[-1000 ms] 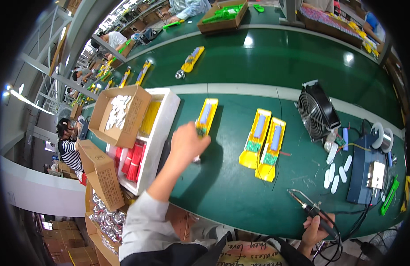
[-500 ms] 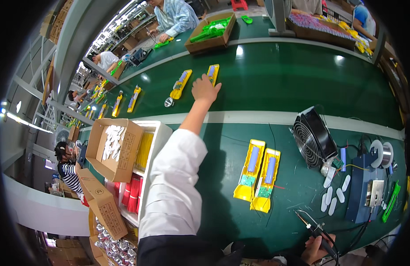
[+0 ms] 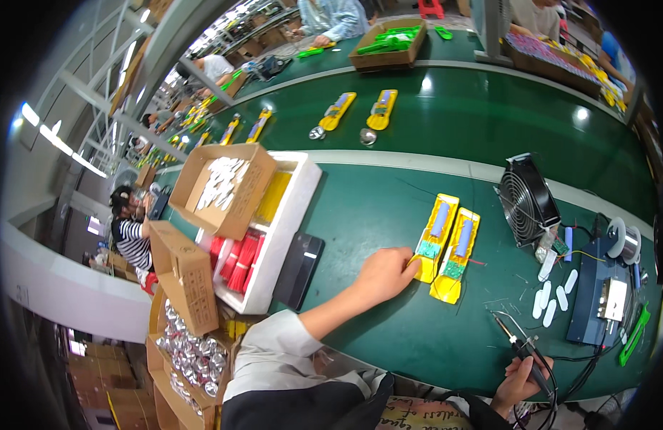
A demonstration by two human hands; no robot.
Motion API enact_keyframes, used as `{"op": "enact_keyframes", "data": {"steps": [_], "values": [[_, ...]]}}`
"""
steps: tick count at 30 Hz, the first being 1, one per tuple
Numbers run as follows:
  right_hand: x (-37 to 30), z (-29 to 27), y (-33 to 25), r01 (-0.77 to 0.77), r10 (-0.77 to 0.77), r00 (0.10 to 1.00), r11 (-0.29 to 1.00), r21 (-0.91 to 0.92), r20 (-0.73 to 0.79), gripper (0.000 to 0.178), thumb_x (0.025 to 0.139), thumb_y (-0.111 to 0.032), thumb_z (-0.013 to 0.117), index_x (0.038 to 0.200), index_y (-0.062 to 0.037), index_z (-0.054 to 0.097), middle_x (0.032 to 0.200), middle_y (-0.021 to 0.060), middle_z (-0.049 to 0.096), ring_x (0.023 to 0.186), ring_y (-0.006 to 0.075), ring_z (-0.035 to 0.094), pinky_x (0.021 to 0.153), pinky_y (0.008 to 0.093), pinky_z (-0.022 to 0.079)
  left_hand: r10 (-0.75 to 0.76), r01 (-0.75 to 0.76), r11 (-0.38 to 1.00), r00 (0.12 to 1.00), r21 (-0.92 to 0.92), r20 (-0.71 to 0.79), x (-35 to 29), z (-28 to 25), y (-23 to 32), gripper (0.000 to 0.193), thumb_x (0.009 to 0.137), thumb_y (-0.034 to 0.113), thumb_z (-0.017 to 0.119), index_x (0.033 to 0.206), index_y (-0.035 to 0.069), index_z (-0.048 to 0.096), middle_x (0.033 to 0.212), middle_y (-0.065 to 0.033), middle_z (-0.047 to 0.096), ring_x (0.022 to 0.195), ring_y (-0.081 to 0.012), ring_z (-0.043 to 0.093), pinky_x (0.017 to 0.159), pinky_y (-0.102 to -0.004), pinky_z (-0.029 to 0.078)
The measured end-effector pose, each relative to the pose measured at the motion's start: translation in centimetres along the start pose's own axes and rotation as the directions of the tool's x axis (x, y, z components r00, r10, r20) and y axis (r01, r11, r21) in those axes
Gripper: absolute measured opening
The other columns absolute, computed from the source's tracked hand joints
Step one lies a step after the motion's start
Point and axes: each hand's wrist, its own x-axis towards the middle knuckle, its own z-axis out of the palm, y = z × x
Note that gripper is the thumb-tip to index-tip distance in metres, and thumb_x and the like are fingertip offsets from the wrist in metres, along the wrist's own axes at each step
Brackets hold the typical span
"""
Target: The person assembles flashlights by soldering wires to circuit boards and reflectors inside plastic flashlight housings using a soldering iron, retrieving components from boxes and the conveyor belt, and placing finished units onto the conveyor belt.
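Note:
My left hand (image 3: 383, 278) reaches across the near bench, its thumb and finger closed on the lower end of a yellow plastic shell (image 3: 450, 203). That shell carries a purple cylindrical battery and a small green circuit board. Close on its right lies a second yellow shell (image 3: 446, 289), fitted the same way, with thin wires about it. At the lower right, my right hand (image 3: 519, 380) grips a black-handled soldering iron (image 3: 519, 345), its tip pointing up and left above the bench.
Left stand a white foam box (image 3: 292, 215) with red wire bundles, a carton (image 3: 238, 208) of white pieces and silver cups (image 3: 195, 358). Right are a black fan (image 3: 526, 201), white strips (image 3: 550, 312), a blue soldering station (image 3: 589, 301) and a solder spool (image 3: 624, 240). Yellow units line the green belt (image 3: 475, 107).
My left hand has let go of a yellow unit on the belt and come back to the shell on the bench. The view has shifted; my right hand still holds the iron.

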Motion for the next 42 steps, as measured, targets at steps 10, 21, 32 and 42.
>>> {"op": "enact_keyframes", "data": {"steps": [10,21,32,42], "values": [[-0.3,0.4,0.7,0.033,-0.033,0.996,0.999,0.005,-0.088,0.015,0.083,-0.014,0.051,0.089,-0.0013,0.045,0.059,0.0033,0.048,0.043,0.0035,0.039,0.037,0.0142,0.026,-0.093,0.120,0.990,0.953,0.078,-0.289,-12.0,-1.8,-5.0,0.018,0.077,0.018,0.051,0.068,0.001,0.049,0.068,-0.0161,0.053,0.063,-0.0334,0.053,0.055,-0.0418,0.043],[-0.8,2.1,-2.1,0.178,-0.182,0.983,0.981,0.081,0.039,0.020,0.075,-0.013,0.060,0.070,0.0035,0.048,0.057,0.0087,0.047,0.046,0.0146,0.042,0.040,0.0244,0.034,-0.368,0.693,0.720,0.325,-0.046,-0.871,-36.7,-17.4,-15.3,0.033,0.067,0.021,0.064,0.092,0.001,0.054,0.089,-0.0135,0.056,0.082,-0.0264,0.054,0.074,-0.0339,0.043],[-0.9,1.8,-1.2,0.230,-0.236,0.969,0.970,0.079,0.079,0.022,0.075,-0.014,0.060,0.072,0.0039,0.048,0.057,0.0087,0.048,0.046,0.0147,0.043,0.040,0.0246,0.035,-0.368,0.839,0.541,0.298,0.057,-0.881,-39.8,-24.3,-22.7,0.059,0.069,0.040,0.063,0.112,0.004,0.047,0.107,-0.0170,0.048,0.103,-0.0308,0.044,0.087,-0.0383,0.036],[-0.5,1.7,-0.9,0.221,-0.224,0.963,0.975,0.035,0.149,0.024,0.076,-0.015,0.060,0.074,0.0042,0.047,0.058,0.0087,0.048,0.047,0.0147,0.044,0.041,0.0247,0.036,-0.465,0.738,0.663,0.272,-0.128,-0.843,-44.8,-17.6,-26.2,0.049,0.069,0.028,0.067,0.104,0.007,0.040,0.090,-0.0174,0.056,0.084,-0.0320,0.055,0.072,-0.0363,0.041]]}}
